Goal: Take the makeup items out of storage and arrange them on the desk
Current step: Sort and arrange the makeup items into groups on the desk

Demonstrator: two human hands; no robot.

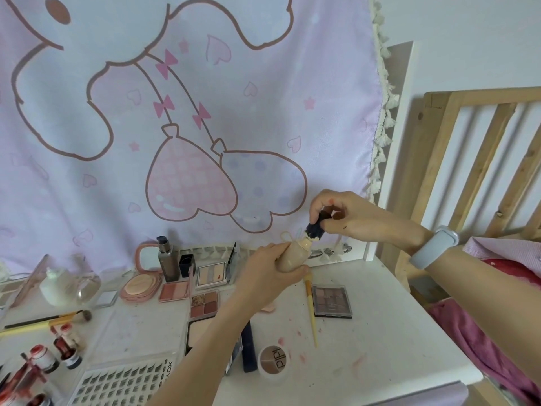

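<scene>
Head view: left hand [268, 269] grips bottle [292, 254] above table [380, 341], right hand [348, 213] pinches its dark cap [314, 228] just above; judged best to hold bottle upright while twisting, avoiding spillage.

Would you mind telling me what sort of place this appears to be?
Probably a bedroom dressing corner: a white desk strewn with makeup such as an eyeshadow palette, a cartoon wall hanging behind it, and a wooden bed frame alongside.
</scene>
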